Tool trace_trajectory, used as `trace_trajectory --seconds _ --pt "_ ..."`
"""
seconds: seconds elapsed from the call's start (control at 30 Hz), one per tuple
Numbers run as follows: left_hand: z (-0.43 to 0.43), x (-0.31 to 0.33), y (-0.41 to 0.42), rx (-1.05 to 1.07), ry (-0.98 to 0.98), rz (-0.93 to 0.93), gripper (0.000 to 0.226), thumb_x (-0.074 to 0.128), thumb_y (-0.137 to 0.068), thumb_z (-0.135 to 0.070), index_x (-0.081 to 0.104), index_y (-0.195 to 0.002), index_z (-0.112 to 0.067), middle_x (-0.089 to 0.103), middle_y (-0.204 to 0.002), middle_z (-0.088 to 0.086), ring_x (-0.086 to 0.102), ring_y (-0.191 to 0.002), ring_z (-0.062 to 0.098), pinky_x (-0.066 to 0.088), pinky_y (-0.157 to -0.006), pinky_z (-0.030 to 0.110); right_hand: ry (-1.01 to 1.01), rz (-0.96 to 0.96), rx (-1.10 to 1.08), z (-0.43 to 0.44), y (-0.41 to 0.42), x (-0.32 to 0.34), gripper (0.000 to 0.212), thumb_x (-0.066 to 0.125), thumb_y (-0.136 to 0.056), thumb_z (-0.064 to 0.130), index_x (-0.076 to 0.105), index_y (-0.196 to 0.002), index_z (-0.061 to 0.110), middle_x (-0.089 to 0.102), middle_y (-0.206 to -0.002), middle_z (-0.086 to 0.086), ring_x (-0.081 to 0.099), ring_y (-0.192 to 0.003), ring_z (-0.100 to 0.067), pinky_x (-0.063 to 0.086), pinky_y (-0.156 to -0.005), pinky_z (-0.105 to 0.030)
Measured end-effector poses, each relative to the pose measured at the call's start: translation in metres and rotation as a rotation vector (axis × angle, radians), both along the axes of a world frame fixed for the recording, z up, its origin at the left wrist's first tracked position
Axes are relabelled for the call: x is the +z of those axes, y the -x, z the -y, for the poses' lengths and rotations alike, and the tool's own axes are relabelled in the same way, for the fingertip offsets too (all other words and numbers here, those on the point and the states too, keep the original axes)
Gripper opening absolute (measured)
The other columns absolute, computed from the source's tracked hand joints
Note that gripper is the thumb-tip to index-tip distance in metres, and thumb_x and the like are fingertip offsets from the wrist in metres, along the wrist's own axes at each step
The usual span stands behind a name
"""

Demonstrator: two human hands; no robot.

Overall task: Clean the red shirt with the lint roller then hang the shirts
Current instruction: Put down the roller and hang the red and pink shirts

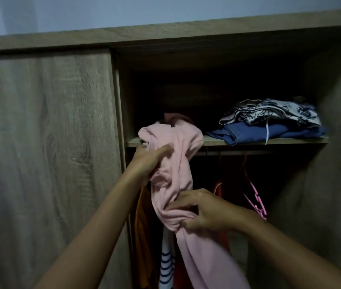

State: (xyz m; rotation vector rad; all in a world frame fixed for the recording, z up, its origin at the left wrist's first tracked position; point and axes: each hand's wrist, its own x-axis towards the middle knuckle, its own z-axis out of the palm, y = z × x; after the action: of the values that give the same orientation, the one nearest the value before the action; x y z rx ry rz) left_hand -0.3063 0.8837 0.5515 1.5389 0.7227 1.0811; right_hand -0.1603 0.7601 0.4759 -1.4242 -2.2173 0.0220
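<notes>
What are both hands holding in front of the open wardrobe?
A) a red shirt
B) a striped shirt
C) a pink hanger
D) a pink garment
D: the left hand and the right hand each have their fingers curled into the bunched pink garment, while the pink hanger hangs untouched to the right.

Below the grip of the right hand (pixel 204 210), the pink shirt (pixel 174 178) is cut off (left hand (pixel 147 162) half buried in folds).
</notes>
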Motion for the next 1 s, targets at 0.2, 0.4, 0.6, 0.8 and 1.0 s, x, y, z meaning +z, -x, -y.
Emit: trace_trajectory --seconds 0.2,0.4,0.6,0.8,1.0 --pt "0.028 -0.014 -0.004 0.026 -0.197 -0.103 0.037 0.078 -0.081 -0.009 0.064 -0.115 -0.012 0.075 -0.104 0.006 0.073 -0.091 0.016 0.06 -0.075 0.032 0.025 -0.346 -0.002 0.023 -0.026 -0.002 0.012 0.075 -0.087 0.025 0.079 -0.093 0.016 0.076 -0.089 0.006 0.07 -0.084 -0.004 0.057 -0.08 -0.03" --pt "0.076 -0.038 -0.011 -0.027 -0.61 -0.245 0.066 0.073 -0.084 -0.01 0.045 -0.139 -0.031 0.065 -0.119 -0.014 0.065 -0.107 0.003 0.054 -0.09 0.029 -0.477 -0.717 -0.317 0.043 -0.066 0.024 0.021 0.071 -0.088 0.019 0.063 -0.07 0.013 0.063 -0.067 -0.002 0.053 -0.064 -0.008 0.047 -0.066 -0.034" --pt "0.12 -0.052 -0.02 0.12 -0.895 -0.441 0.067 0.055 -0.072 -0.009 0.043 -0.133 -0.034 0.056 -0.087 -0.005 0.062 -0.084 0.038 0.054 -0.073 0.045 -0.175 -1.015 -0.416 0.073 -0.082 0.044 0.016 0.069 -0.089 0.029 0.06 -0.099 0.019 0.064 -0.084 0.001 0.06 -0.072 -0.012 0.05 -0.051 -0.029" --pt "0.149 -0.063 -0.018 0.128 -0.886 -0.477 0.072 0.05 -0.072 -0.012 0.045 -0.14 -0.032 0.059 -0.091 -0.003 0.063 -0.083 0.031 0.053 -0.073 0.044 0.119 -1.016 -0.391 0.096 -0.089 0.003 0.043 0.067 -0.083 0.003 0.056 -0.121 0.02 0.062 -0.089 -0.006 0.061 -0.074 -0.018 0.056 -0.054 -0.034" --pt "0.174 -0.076 -0.018 0.064 -0.84 -0.415 0.07 0.055 -0.076 -0.011 0.048 -0.144 -0.027 0.068 -0.106 0.004 0.066 -0.09 0.023 0.054 -0.079 0.048 0.198 -0.894 -0.487 0.123 -0.096 -0.027 0.015 0.07 -0.088 0.022 0.065 -0.1 0.016 0.065 -0.083 -0.006 0.064 -0.069 -0.02 0.06 -0.06 -0.042"
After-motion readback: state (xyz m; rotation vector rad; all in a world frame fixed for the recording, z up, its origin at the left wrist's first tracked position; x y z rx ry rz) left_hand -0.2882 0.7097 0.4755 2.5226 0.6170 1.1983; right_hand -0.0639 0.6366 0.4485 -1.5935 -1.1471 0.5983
